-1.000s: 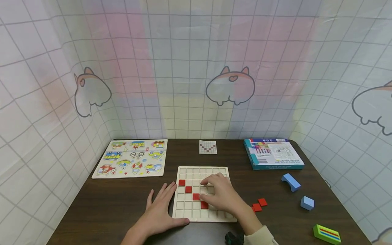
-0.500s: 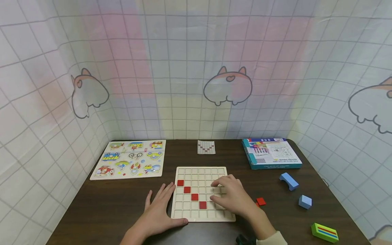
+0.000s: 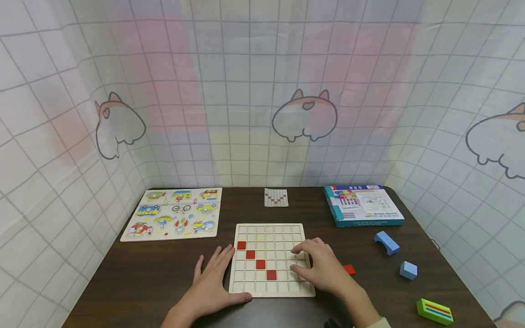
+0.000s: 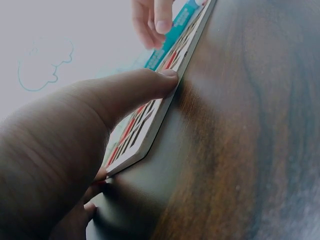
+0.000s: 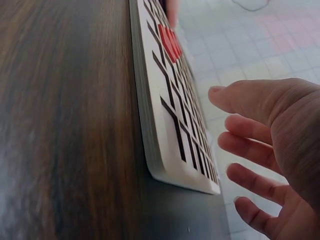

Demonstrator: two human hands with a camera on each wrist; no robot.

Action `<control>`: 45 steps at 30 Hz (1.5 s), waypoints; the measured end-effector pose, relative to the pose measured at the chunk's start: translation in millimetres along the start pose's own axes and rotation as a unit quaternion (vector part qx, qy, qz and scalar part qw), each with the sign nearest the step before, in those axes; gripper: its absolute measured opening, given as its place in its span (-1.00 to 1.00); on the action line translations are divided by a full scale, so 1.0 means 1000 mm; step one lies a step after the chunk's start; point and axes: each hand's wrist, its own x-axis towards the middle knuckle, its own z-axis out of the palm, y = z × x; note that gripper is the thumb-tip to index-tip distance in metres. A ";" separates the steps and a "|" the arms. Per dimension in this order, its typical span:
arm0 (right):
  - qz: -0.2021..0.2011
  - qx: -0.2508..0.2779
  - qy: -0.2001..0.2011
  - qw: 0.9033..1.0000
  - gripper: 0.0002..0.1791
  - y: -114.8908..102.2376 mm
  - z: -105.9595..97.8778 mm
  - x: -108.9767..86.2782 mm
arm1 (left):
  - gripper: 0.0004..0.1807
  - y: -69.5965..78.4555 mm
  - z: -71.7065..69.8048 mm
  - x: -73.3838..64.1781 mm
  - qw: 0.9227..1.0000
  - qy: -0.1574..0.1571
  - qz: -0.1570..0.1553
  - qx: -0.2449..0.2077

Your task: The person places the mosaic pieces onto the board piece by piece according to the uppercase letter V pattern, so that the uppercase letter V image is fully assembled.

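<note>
Resting open on the grid board (image 3: 268,241) — both hands — atop a dark wooden table (image 3: 143,278), tiled curtain (image 3: 246,91) behind.

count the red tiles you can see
5. Four sit in the board in a diagonal. One lies loose on the table, right of the right hand. That hand may hide more.

Right hand (image 3: 324,269) slid rightward across the grid board (image 3: 270,237), seemingly empty.
</note>
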 end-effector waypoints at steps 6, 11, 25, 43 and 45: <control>0.005 -0.008 0.005 1.000 -0.67 0.008 -0.003 -0.006 | 0.54 0.001 -0.001 0.000 1.000 0.000 -0.001 0.003; -0.001 -0.013 0.013 1.000 -0.65 0.016 -0.008 -0.014 | 0.54 0.001 -0.001 0.001 1.000 -0.001 -0.003 0.005; 0.002 -0.023 0.022 0.999 -0.66 0.038 -0.027 -0.034 | 0.54 0.001 0.000 0.000 1.000 -0.004 -0.003 0.004; 0.045 -0.040 -0.019 0.998 -0.60 0.055 -0.046 -0.055 | 0.54 0.001 -0.001 -0.002 1.000 0.002 -0.002 -0.002; 0.043 -0.043 -0.022 0.998 -0.59 0.057 -0.047 -0.058 | 0.54 0.001 -0.001 -0.002 1.000 0.002 -0.003 -0.002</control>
